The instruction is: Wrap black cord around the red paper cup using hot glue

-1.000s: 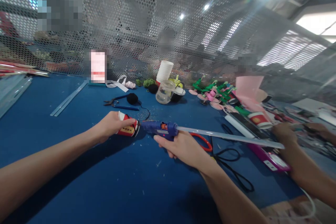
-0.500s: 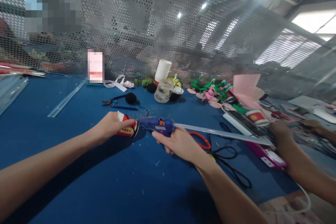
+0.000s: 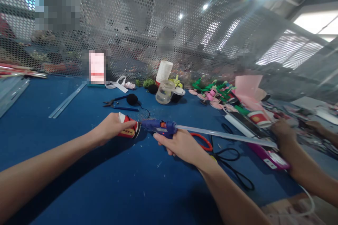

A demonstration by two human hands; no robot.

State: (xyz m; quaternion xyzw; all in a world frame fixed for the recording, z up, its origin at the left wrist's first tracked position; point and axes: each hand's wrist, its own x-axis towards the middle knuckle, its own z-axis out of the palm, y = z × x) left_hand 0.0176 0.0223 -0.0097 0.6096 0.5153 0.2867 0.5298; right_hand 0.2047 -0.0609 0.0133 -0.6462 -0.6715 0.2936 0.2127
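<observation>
My left hand is closed around a small red paper cup tipped on its side, its dark-edged end facing right. My right hand grips a blue glue gun with a small red light lit on it. The gun's nozzle points left and is at the cup's dark-edged end; whether it touches cannot be made out. A long clear glue stick sticks out of the gun's back toward the right. Beyond the cup lie pliers and a black yarn ball with a loose strand.
At the back stand stacked white cups, a clear plastic jar and a lit phone. Green and pink craft pieces lie back right. A purple power strip, black cords and a co-worker's hand are at right.
My hands, the cup and the glue gun stay almost where they were. The whole view has shifted very slightly.
</observation>
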